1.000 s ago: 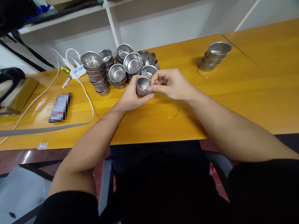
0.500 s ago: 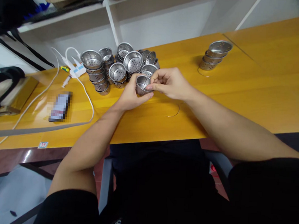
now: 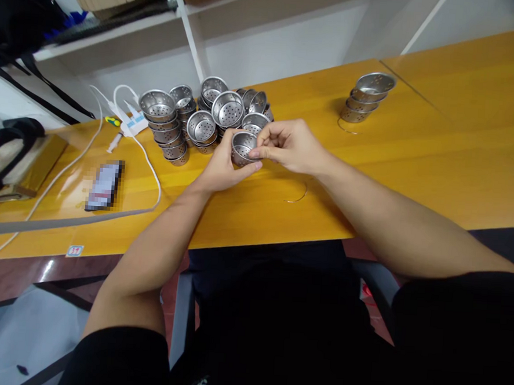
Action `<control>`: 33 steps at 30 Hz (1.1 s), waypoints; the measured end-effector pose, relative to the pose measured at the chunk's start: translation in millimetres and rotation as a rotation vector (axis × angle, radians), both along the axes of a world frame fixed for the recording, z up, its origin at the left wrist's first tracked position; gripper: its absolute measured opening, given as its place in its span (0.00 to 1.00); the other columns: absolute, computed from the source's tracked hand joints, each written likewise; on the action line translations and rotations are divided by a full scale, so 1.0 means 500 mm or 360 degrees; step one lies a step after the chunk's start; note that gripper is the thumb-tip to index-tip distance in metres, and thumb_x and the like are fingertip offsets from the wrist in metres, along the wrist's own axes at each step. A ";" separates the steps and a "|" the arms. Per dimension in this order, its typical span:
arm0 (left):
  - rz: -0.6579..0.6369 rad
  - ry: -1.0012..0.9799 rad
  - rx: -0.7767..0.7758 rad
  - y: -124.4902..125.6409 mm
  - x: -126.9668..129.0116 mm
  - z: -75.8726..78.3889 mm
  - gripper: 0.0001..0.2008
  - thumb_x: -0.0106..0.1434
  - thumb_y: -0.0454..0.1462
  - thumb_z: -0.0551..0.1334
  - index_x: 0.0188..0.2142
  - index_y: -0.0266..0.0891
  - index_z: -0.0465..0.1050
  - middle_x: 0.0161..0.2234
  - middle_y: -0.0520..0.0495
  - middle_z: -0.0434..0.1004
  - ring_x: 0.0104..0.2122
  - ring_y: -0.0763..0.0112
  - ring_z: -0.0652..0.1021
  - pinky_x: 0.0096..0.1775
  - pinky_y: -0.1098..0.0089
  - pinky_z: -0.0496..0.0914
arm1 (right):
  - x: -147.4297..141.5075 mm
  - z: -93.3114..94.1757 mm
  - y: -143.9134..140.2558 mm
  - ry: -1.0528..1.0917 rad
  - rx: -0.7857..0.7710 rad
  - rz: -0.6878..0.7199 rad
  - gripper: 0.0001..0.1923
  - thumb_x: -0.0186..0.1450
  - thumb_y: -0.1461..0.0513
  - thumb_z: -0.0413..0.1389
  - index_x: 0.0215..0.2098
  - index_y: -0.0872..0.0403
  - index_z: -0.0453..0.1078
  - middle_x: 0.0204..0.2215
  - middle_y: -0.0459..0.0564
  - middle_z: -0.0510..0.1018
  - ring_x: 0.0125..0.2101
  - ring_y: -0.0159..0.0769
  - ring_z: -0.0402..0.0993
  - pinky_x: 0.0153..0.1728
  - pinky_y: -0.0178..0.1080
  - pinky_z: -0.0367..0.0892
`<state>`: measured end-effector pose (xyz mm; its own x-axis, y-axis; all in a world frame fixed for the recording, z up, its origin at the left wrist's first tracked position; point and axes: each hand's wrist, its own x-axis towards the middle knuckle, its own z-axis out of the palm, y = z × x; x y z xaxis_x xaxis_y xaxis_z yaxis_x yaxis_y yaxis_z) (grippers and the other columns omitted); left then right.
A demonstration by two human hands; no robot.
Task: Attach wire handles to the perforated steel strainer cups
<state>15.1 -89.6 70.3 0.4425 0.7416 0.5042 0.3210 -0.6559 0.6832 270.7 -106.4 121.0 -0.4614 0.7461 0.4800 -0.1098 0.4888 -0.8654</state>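
Note:
My left hand is wrapped round a small perforated metal cup, which is tilted with its mouth towards me. At the cup's right rim, my right hand has thumb and forefinger pinched together; whatever they grip is too small to make out. Below the right hand, a thin curved wire shows against the table. Just beyond both hands stand several more perforated cups, stacked and loose. Another short stack of such cups leans at the far right, with a thin wire loop by its base.
To the left are a white power strip with cables, a syringe, a yellow-green tool handle and a blurred-out phone. A black headset-like object rests on a box. Shelving rises behind the table.
The view has shifted very slightly. Both hands stay at the cup in nearly the same pose, with the right fingers still pinched at its rim.

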 end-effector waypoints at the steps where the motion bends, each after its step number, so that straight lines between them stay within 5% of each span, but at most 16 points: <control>1: 0.0003 -0.0003 0.0007 0.000 0.001 0.000 0.45 0.71 0.63 0.86 0.72 0.46 0.72 0.59 0.40 0.86 0.62 0.44 0.91 0.71 0.37 0.87 | 0.000 0.000 0.000 -0.0005 0.0006 -0.0007 0.40 0.60 0.29 0.91 0.35 0.49 0.81 0.26 0.42 0.75 0.30 0.36 0.68 0.33 0.41 0.70; 10: -0.0060 -0.0073 0.0041 0.015 0.002 -0.013 0.49 0.73 0.70 0.81 0.77 0.51 0.67 0.67 0.39 0.82 0.67 0.45 0.88 0.72 0.42 0.86 | 0.016 0.006 -0.011 0.0035 0.0128 -0.0219 0.39 0.60 0.31 0.92 0.49 0.45 0.85 0.39 0.50 0.83 0.37 0.43 0.75 0.36 0.46 0.78; 15: -0.0022 -0.0077 0.0086 0.030 -0.006 -0.012 0.51 0.71 0.73 0.82 0.77 0.51 0.67 0.70 0.37 0.81 0.70 0.43 0.88 0.75 0.40 0.85 | 0.034 0.024 -0.022 -0.0176 0.0351 -0.0396 0.25 0.73 0.35 0.84 0.44 0.44 0.89 0.51 0.59 0.87 0.46 0.54 0.79 0.48 0.57 0.87; 20: -0.0036 -0.0075 0.0071 0.022 0.000 -0.007 0.53 0.73 0.75 0.79 0.81 0.53 0.65 0.69 0.38 0.82 0.69 0.44 0.88 0.74 0.40 0.86 | 0.038 0.010 -0.009 -0.0357 0.0542 -0.0330 0.13 0.73 0.49 0.81 0.47 0.45 0.90 0.60 0.60 0.86 0.62 0.63 0.83 0.63 0.63 0.86; 25: -0.0042 -0.0082 0.0085 0.017 0.001 -0.012 0.52 0.73 0.74 0.80 0.82 0.56 0.65 0.68 0.40 0.83 0.67 0.46 0.90 0.72 0.43 0.87 | 0.037 -0.006 -0.002 -0.0463 0.0634 -0.0210 0.12 0.73 0.52 0.79 0.51 0.46 0.91 0.66 0.61 0.84 0.69 0.66 0.81 0.75 0.69 0.80; 33: -0.0136 -0.0218 0.0014 0.036 0.010 -0.028 0.55 0.69 0.82 0.75 0.76 0.53 0.66 0.67 0.40 0.84 0.65 0.49 0.91 0.64 0.46 0.90 | 0.045 -0.002 -0.001 -0.0234 0.0645 -0.0187 0.18 0.74 0.45 0.83 0.51 0.47 0.92 0.63 0.62 0.84 0.58 0.57 0.81 0.60 0.58 0.85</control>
<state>19.9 -71.5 56.1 0.4306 0.6993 0.5706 0.1681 -0.6833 0.7106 293.3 -106.8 120.2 -0.4700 0.5627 0.6801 0.0768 0.7936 -0.6035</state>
